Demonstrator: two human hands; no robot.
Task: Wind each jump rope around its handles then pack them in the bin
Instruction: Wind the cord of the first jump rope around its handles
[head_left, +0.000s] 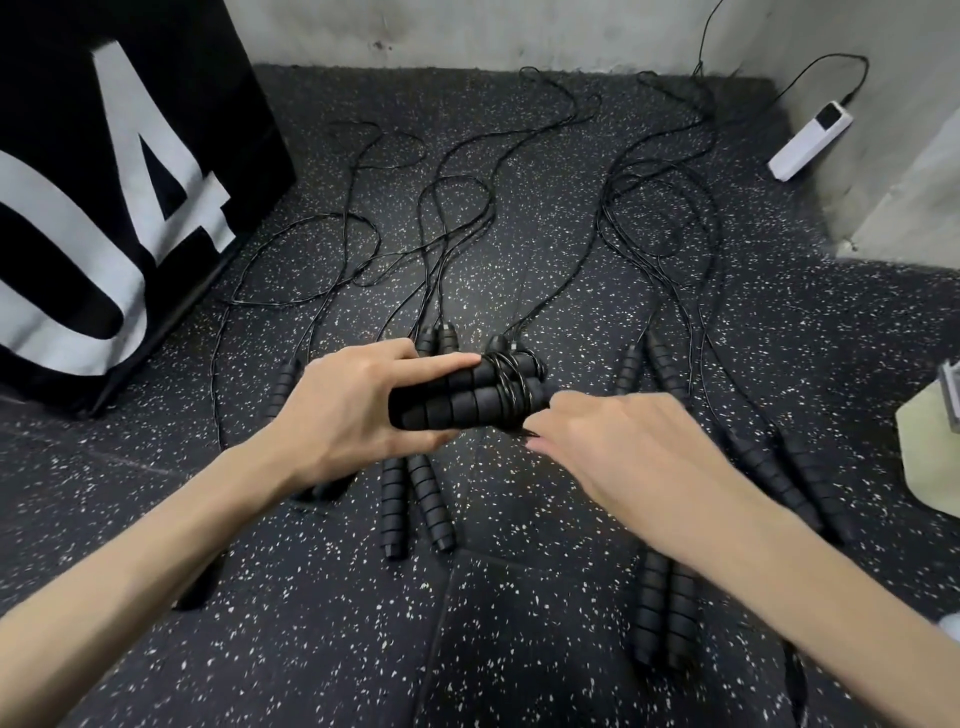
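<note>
the left hand (358, 405) holds a pair of black ribbed foam jump rope handles (457, 397) side by side, lying crosswise above the floor; its grip is curled round their left ends, fingers over the top and thumb underneath. several turns of thin black cord (511, 387) are wound round the right part of this pair. the right hand (618, 447) sits just beside the wound end, its fingers bent in toward the cord; whether its grip actually pinches the cord cannot be told, as the fingertips are blurred and partly hidden.

the held pair hangs over the middle of the dark rubber floor with pale speckles (337, 649). below the hands, another pair of black foam handles (415, 499) lies on the floor, and more pairs lie at the right (665, 608) and far right (795, 483). loose black cords (447, 218) trail away from the handles in long loops toward the grey wall (467, 31).

at the left stands a big black box with large white figures (104, 197). a white oblong device on a black cable (810, 140) leans in the right corner. a pale object (930, 457) shows at the right edge.
</note>
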